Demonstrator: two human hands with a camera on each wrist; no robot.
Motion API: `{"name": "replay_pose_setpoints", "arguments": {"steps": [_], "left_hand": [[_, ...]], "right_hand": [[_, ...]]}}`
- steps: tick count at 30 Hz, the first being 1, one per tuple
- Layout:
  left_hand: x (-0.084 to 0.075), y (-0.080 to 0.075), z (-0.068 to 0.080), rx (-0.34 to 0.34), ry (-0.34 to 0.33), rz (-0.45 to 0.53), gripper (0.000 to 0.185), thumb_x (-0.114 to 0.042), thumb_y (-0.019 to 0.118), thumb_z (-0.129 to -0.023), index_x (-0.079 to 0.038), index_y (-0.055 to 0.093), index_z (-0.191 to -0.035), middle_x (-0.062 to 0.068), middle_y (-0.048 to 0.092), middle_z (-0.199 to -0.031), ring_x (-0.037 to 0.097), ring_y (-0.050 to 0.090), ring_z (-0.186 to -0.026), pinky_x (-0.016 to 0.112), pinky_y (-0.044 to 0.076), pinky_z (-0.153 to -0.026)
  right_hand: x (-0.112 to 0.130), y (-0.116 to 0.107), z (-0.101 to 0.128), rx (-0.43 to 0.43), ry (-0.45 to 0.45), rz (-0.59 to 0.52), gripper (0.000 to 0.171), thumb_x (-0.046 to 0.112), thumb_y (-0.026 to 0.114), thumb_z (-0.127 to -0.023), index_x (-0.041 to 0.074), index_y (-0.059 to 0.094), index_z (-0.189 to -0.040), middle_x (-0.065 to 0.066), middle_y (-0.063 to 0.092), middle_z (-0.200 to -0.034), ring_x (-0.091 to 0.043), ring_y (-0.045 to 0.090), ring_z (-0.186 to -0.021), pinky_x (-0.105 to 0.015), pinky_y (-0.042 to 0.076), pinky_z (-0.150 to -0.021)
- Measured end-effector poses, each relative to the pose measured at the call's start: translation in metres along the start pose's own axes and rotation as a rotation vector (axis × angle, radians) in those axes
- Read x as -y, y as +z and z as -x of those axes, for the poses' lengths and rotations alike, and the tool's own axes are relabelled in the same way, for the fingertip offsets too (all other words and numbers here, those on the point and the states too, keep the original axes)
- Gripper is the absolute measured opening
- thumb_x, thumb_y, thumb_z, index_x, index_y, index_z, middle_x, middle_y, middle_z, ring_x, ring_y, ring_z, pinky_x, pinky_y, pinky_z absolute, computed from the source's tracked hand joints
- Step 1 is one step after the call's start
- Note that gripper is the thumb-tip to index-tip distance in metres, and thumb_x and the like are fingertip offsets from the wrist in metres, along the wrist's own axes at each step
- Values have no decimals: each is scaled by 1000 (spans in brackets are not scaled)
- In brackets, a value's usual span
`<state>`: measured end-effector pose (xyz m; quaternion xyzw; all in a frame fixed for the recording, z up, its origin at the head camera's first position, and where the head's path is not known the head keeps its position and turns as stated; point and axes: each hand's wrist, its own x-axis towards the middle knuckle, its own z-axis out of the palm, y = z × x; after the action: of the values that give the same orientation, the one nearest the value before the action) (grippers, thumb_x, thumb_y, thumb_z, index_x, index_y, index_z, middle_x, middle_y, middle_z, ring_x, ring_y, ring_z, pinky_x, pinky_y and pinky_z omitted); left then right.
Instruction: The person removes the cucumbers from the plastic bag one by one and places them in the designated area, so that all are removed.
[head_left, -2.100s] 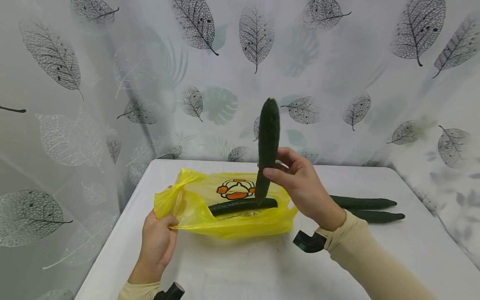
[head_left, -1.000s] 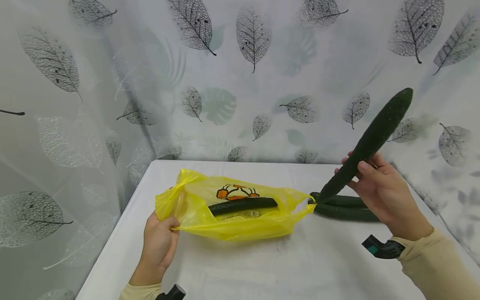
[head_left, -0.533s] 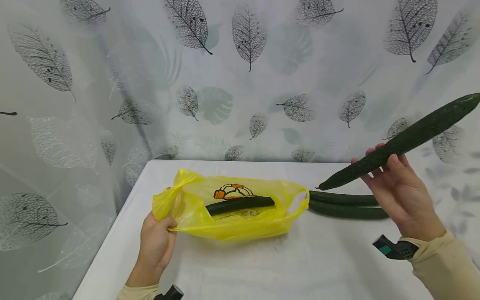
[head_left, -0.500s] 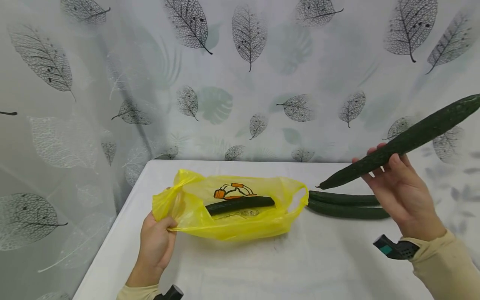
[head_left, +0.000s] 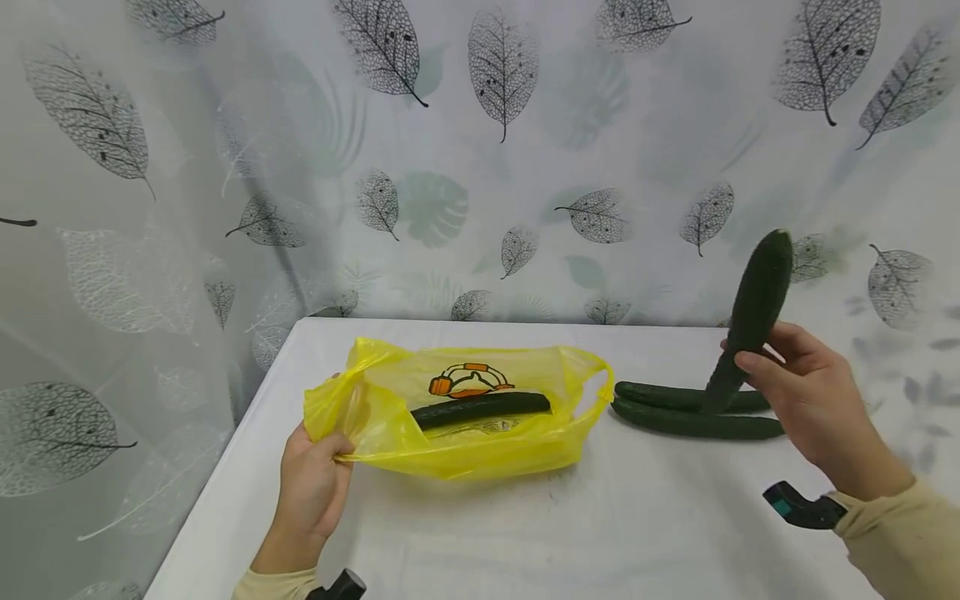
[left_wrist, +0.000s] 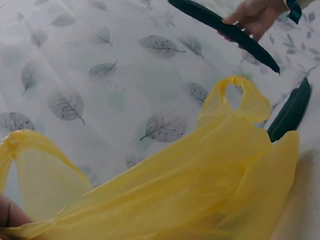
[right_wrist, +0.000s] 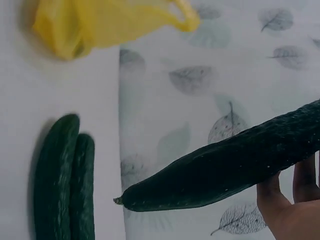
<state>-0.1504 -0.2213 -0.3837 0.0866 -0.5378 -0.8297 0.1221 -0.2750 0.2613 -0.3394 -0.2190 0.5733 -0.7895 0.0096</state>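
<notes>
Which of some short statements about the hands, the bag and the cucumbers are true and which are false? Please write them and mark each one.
1. The right hand holds a cucumber. True.
2. The yellow bag has nothing inside. False: one cucumber lies in it.
3. The left hand grips the bag's edge. True.
4. Two cucumbers lie on the table beside the bag. True.
5. The held cucumber lies flat on the table. False: it is raised in the air, tilted.

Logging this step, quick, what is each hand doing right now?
Left hand: grips the yellow bag's edge.
Right hand: holds a cucumber, tilted up.
</notes>
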Motion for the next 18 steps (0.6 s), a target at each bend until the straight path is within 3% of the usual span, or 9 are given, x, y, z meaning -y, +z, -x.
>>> {"name": "replay_pose_setpoints", "arguments": {"steps": [3, 10, 15, 18], "left_hand": [[0, 1, 0, -4, -6, 0, 66, 18, 26, -75, 0, 17, -138, 10, 22, -139, 24, 26, -128, 29, 33, -102], [0, 0, 1, 12, 5, -8, 67, 18, 26, -76, 0, 15, -139, 10, 21, -140, 24, 25, -129, 30, 32, -103], [1, -1, 1, 38, 23, -14, 68, 19, 25, -76, 0, 13, -140, 9, 19, -141, 24, 23, -130, 31, 28, -105], [0, -2, 1, 40, 25, -20, 68, 19, 26, -76, 0, 13, -140, 8, 18, -141, 24, 23, -130, 31, 28, -105]], "right_hand": [[-7, -4, 4, -22, 29, 178, 47, -18, 48, -84, -6, 45, -129, -8, 50, -126, -15, 53, -110, -19, 42, -90], [-24, -14, 9, 2, 20, 515, 47, -12, 61, -78, -6, 51, -123, -4, 59, -115, -12, 55, -105, -19, 49, -78], [-36, -19, 15, 25, 30, 924, 42, 10, 69, -79, 10, 58, -119, 1, 57, -114, 0, 56, -98, -11, 46, -75], [-44, -22, 18, 64, 17, 1030, 40, 14, 71, -78, 17, 60, -116, 3, 57, -113, 4, 54, -100, -9, 43, -76]]}}
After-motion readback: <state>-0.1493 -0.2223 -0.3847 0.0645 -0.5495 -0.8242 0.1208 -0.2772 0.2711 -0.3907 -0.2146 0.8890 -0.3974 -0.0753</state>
